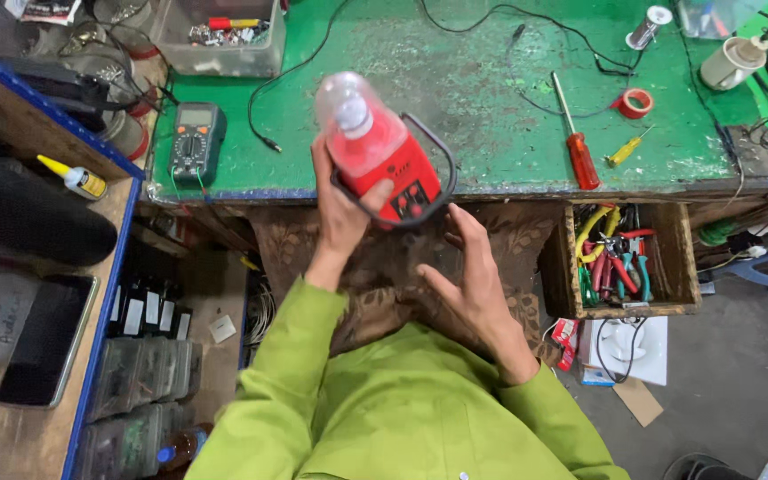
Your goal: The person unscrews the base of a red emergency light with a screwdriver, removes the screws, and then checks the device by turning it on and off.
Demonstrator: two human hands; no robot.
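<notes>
L hand (341, 200) grips red lamp (382, 151) above near desk (491, 133) edge; R hand (468, 276) spread below, free. Keep grip firm, lamp steady.

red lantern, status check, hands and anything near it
Left hand grips red lantern, held tilted above bench edge. Right hand open, just below it, not touching. Multimeter and screwdriver lie apart.

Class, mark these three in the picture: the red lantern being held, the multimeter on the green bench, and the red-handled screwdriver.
red lantern (393, 173), head view, on its red body.
multimeter (196, 142), head view, on its dial.
red-handled screwdriver (582, 160), head view, on its handle.
</notes>
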